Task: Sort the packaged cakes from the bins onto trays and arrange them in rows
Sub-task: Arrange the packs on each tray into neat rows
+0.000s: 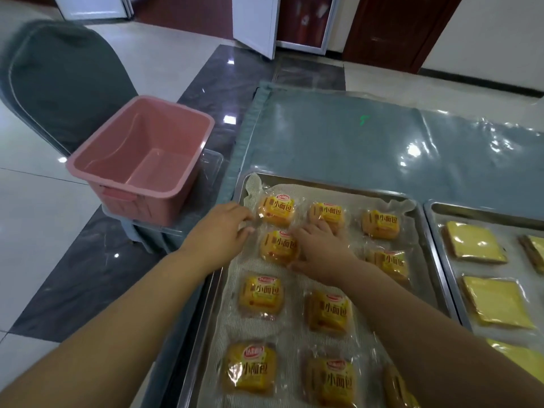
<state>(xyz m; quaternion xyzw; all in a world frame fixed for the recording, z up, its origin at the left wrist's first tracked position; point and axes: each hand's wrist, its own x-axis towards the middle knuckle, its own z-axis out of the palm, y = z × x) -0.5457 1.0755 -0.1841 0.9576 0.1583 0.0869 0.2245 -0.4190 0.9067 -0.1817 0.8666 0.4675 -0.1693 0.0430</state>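
Cake [278, 248] lying on tray [338, 189], second row, sitting between both hands. Left hand [223, 231] touching wrapper edge from left, fingers curling, pinch unclear. Right hand [321, 251] lying flat, fingers apart, touching right side. Both equally near.

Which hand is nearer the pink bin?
Left. Left hand is at the tray's left rim, just right of the pink bin; right hand lies farther right, on the packaged cakes.

We see a surface [338, 136] draped in a blue-grey cloth [250, 128] under a clear plastic sheet [485, 148]. Two metal trays lie on it side by side, nearly touching: the left tray [323, 187] and the right tray [485, 214].
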